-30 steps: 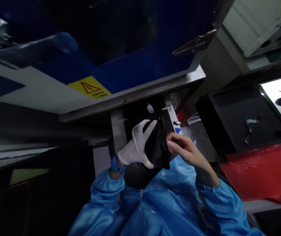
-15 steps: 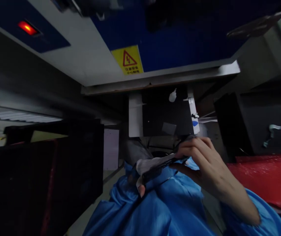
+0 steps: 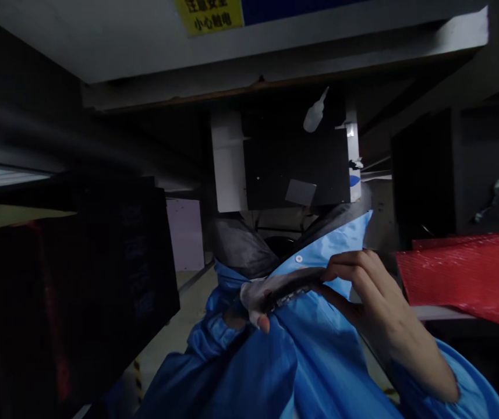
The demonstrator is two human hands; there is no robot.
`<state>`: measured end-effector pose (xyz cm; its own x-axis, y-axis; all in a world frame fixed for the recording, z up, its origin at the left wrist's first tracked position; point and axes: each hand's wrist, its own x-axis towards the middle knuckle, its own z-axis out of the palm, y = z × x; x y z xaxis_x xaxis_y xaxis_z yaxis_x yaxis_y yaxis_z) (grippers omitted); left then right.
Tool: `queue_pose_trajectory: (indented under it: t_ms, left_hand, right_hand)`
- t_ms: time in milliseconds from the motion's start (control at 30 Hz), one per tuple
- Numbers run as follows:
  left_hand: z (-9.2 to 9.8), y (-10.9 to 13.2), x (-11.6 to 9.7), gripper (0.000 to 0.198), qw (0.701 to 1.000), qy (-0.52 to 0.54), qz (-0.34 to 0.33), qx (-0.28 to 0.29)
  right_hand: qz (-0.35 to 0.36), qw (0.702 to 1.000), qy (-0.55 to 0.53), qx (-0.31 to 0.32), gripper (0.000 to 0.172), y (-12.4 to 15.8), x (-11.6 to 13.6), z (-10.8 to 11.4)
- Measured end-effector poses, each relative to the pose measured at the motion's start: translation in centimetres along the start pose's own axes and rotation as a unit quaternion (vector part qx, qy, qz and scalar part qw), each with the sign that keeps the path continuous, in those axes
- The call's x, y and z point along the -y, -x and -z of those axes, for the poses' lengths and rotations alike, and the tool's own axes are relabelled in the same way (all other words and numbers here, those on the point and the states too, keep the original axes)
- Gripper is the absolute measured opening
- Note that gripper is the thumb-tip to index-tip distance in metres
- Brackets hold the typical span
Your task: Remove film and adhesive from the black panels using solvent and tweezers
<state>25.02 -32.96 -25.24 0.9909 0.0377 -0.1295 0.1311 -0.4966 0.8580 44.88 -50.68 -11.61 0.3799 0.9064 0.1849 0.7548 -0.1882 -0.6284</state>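
Observation:
A thin dark flat part (image 3: 293, 291) with small light details along its edge is held between my two hands, tilted above my lap. My right hand (image 3: 371, 291) is bare and pinches its right end between thumb and fingers. At the other end, my left hand (image 3: 255, 305) grips it, in a white glove or covering with the thumb tip bare. The exact kind of the part cannot be made out in this dim light. My blue smock (image 3: 275, 355) lies below it.
Ahead is a black board (image 3: 293, 169) with a white dropper bottle (image 3: 314, 114) and a small grey card (image 3: 300, 192). Black bins (image 3: 144, 250) stand at left. Red bubble wrap (image 3: 471, 273) lies at right. A machine ledge (image 3: 275, 55) overhangs the board.
The view has tipped downward, so the machine panel slides up and out. The dark part is turned to another angle, and both hands still hold it.

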Motion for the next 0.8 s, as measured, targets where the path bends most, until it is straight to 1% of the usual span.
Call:
queue_pose_trajectory:
  t_ms: [67, 100, 200, 267, 300, 367, 467, 533, 600, 667, 733, 800]
  left_hand:
    - [0.4, 0.3, 0.0, 0.083, 0.997, 0.069, -0.031, 0.023]
    - [0.6, 0.1, -0.2, 0.077, 0.995, 0.092, -0.036, 0.025]
    - [1.2, -0.7, -1.4, 0.056, 0.991, 0.131, -0.026, 0.009]
    - [1.5, -1.1, -2.4, 0.041, 0.988, 0.151, -0.012, -0.009]
    - [1.7, -1.1, -2.8, 0.038, 0.987, 0.158, -0.007, -0.015]
    - [2.2, -0.9, -3.4, 0.035, 0.985, 0.172, 0.0, -0.018]
    - [2.8, -0.5, -4.0, 0.042, 0.979, 0.205, 0.011, 0.005]
    - [2.8, -0.4, -4.5, 0.042, 0.977, 0.212, 0.001, 0.001]
    - [2.5, -0.3, -5.2, 0.035, 0.981, 0.19, -0.021, -0.029]
    - [2.1, -0.4, -5.9, 0.027, 0.983, 0.155, -0.05, -0.079]
    - [1.8, -0.4, -6.6, 0.025, 0.982, 0.122, -0.079, -0.12]
    - [1.7, -0.5, -7.1, 0.026, 0.98, 0.095, -0.106, -0.136]
  right_hand:
    - [-0.001, 1.0, 0.007, -0.008, 0.002, 0.1, -0.2, -0.7]
    - [0.003, 1.0, 0.01, -0.012, 0.002, 0.2, -0.3, -1.1]
    - [-0.008, 1.0, 0.0, -0.02, 0.006, 0.4, -1.0, -2.2]
    - [-0.029, 0.999, -0.009, -0.032, 0.007, 0.6, -1.3, -2.4]
    - [-0.04, 0.998, -0.011, -0.041, 0.008, 0.7, -1.4, -2.3]
    - [-0.048, 0.997, 0.004, -0.053, 0.012, 0.9, -1.4, -1.9]
    - [-0.046, 0.997, 0.029, -0.05, 0.012, 1.3, -0.8, -1.1]
    - [-0.043, 0.997, 0.031, -0.053, 0.014, 1.7, -0.1, -0.9]
    - [-0.046, 0.996, 0.034, -0.067, 0.017, 2.1, 0.6, -0.8]
    - [-0.056, 0.995, 0.042, -0.077, 0.018, 2.6, 1.3, -0.8]
    - [-0.062, 0.994, 0.045, -0.084, 0.018, 3.0, 1.8, -0.8]
    - [-0.064, 0.993, 0.048, -0.091, 0.018, 3.4, 2.2, -0.8]
